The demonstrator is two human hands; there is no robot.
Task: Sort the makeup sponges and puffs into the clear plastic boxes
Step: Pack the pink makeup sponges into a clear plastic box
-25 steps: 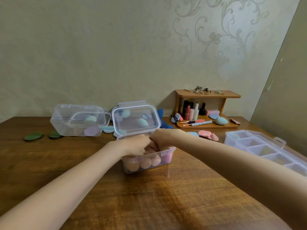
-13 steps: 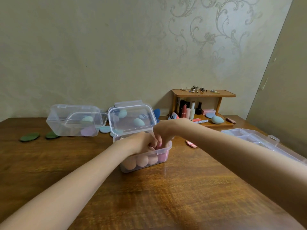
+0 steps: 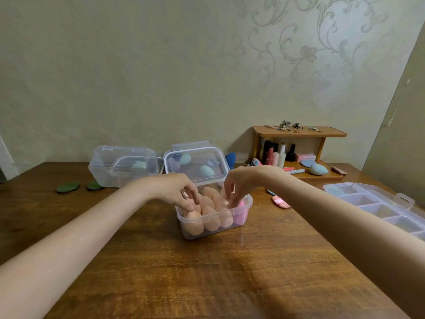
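So the small clear box [image 3: 213,217] in the middle of the wooden table [image 3: 207,272] is pretty much packed with peach egg-shaped sponges [image 3: 210,211], stood side by side on end, with a pink one [image 3: 240,216] squeezed in at the right wall. Both hands are dipped in over it: the left hand [image 3: 177,192] has its fingers spread and loosely bent, tips resting on the sponges at the left, and the right hand [image 3: 234,187] has its fingers apart and pointing down onto the ones at the right. Nothing looks to be pinched by either hand, though the right fingertips are partly hidden among the sponges, so that can't be said for sure. These things are likely featherlight, squishy and a bit grippy, so they can be squashed down without harm but will probably spring back up. Best taken around the fat middle with a light pinch, not the pointy tip. More blue-green sponges [image 3: 207,171] can be seen through the hinged lid [image 3: 195,162] propped up behind.
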